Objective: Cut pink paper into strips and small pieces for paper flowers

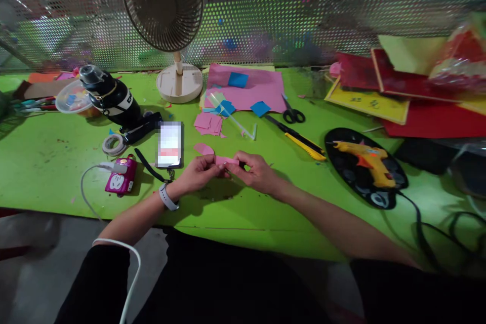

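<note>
The left hand [205,168] and right hand [253,173] are pinching a pink paper strip [227,161] between their fingertips. From the grip toward the body, green tabletop [228,207] is stretching to the near edge [243,228], leaving room. Well right of the grip, a black oval tray [341,164] is holding a yellow glue gun [370,161]. Beyond the grip, far left, a plastic tub [59,105] is holding small colourful pieces, a black bottle [117,101] partly hiding it.

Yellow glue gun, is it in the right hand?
No, the glue gun lies apart from the right hand, which holds pink paper.
</note>
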### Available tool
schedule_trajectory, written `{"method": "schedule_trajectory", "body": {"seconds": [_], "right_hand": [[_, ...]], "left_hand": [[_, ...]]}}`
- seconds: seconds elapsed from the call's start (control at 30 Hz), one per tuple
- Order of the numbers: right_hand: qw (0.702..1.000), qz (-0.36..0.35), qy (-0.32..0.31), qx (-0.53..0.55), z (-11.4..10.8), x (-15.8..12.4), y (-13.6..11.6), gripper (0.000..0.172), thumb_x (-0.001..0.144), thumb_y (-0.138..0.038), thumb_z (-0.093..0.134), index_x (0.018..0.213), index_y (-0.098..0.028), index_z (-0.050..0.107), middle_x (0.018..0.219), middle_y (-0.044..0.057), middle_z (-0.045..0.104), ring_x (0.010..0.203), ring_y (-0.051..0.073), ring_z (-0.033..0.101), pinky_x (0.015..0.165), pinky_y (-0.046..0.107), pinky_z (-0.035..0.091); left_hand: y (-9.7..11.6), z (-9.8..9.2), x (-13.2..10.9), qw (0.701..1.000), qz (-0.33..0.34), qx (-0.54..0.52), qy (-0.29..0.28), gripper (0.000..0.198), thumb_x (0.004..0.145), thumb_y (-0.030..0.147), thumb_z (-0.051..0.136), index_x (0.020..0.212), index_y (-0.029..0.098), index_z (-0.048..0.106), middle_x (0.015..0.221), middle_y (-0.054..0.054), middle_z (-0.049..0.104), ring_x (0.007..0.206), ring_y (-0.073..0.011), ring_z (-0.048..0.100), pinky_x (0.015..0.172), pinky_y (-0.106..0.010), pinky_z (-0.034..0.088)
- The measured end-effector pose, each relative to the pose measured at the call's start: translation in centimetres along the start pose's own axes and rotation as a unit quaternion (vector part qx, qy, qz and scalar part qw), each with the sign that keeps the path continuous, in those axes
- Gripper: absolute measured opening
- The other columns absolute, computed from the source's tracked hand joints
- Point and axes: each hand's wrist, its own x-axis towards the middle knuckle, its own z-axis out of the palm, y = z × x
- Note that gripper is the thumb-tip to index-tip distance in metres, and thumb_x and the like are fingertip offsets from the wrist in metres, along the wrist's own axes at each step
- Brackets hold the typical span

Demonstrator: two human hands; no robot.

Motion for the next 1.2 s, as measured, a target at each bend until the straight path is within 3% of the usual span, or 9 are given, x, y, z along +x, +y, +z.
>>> {"method": "schedule_trajectory", "body": {"seconds": [0.17,0.4,0.53,0.73,0.8,0.9,1.0,1.1,1.2], "right_hand": [[0.994,0.050,-0.068,0.074,0.1,0.0,-0.4,0.044,0.097,-0.059,0.057,0.083,-0.019,0.067,0.068,0.001,0.065,0.052,0.011,0.050,0.047,0.025,0.035],[0.995,0.068,-0.040,0.053,-1.5,0.0,-0.8,0.036,0.091,-0.049,0.063,0.069,-0.020,0.060,0.052,-0.004,0.053,0.046,0.011,0.046,0.047,0.025,0.036],[0.993,0.089,-0.023,0.077,-2.6,0.1,-1.0,0.030,0.090,-0.044,0.063,0.072,-0.020,0.062,0.055,-0.002,0.056,0.049,0.012,0.051,0.049,0.026,0.041],[0.997,0.059,-0.024,0.033,-1.8,0.0,-1.0,0.036,0.090,-0.048,0.066,0.068,-0.020,0.062,0.052,-0.003,0.054,0.045,0.010,0.047,0.044,0.024,0.036],[0.996,0.065,0.004,0.058,-1.7,-0.1,-0.9,0.038,0.090,-0.050,0.067,0.066,-0.021,0.062,0.049,-0.004,0.052,0.041,0.010,0.044,0.041,0.024,0.034],[0.986,0.084,0.079,0.118,-1.6,-0.3,-0.9,0.042,0.089,-0.055,0.070,0.066,-0.022,0.061,0.049,-0.005,0.053,0.040,0.010,0.045,0.039,0.024,0.038],[0.976,0.095,0.119,0.154,-0.9,-0.4,-1.4,0.043,0.088,-0.058,0.072,0.068,-0.022,0.062,0.053,-0.004,0.057,0.044,0.010,0.050,0.044,0.024,0.045],[0.978,0.109,0.080,0.160,0.2,-0.7,-1.9,0.041,0.087,-0.058,0.072,0.071,-0.021,0.065,0.057,-0.001,0.062,0.048,0.012,0.055,0.046,0.025,0.049],[0.987,0.094,0.033,0.125,0.5,-1.0,-1.8,0.038,0.092,-0.052,0.065,0.072,-0.020,0.067,0.059,0.001,0.064,0.052,0.014,0.059,0.048,0.028,0.051]], "left_hand": [[0.6,0.1,-0.2,0.998,0.035,0.049,0.016,0.047,0.091,0.060,0.070,0.090,0.013,0.066,0.077,-0.005,0.073,0.070,-0.0118,0.068,0.068,-0.024,0.054],[0.6,-0.4,0.0,0.996,0.051,0.068,0.023,0.047,0.094,0.060,0.066,0.091,0.013,0.065,0.080,-0.006,0.074,0.071,-0.0113,0.069,0.066,-0.023,0.055],[0.9,-0.3,-0.1,0.998,0.035,0.044,0.038,0.050,0.091,0.063,0.067,0.089,0.013,0.061,0.080,-0.007,0.075,0.073,-0.0120,0.072,0.068,-0.024,0.057],[1.5,-0.2,0.0,0.999,0.017,0.047,0.015,0.048,0.090,0.059,0.071,0.088,0.012,0.063,0.081,-0.008,0.075,0.075,-0.0126,0.073,0.070,-0.025,0.059],[1.7,-0.9,0.1,0.999,0.012,0.040,0.024,0.045,0.089,0.056,0.073,0.089,0.012,0.064,0.082,-0.008,0.075,0.077,-0.0133,0.073,0.073,-0.026,0.059],[2.1,-1.7,0.2,0.996,0.015,0.015,0.091,0.041,0.091,0.052,0.073,0.092,0.013,0.064,0.085,-0.007,0.076,0.079,-0.0135,0.073,0.075,-0.027,0.060],[2.0,-1.2,0.1,0.991,0.016,-0.033,0.130,0.042,0.091,0.054,0.072,0.098,0.013,0.068,0.094,-0.009,0.077,0.089,-0.0161,0.074,0.080,-0.031,0.060],[1.4,0.1,-0.1,0.990,0.012,-0.082,0.117,0.047,0.084,0.057,0.079,0.101,0.014,0.073,0.099,-0.007,0.076,0.094,-0.0163,0.072,0.089,-0.033,0.058],[1.1,0.6,-0.1,0.988,0.007,-0.102,0.114,0.044,0.081,0.056,0.082,0.088,0.013,0.074,0.087,-0.002,0.072,0.081,-0.0112,0.069,0.085,-0.029,0.056]]}}
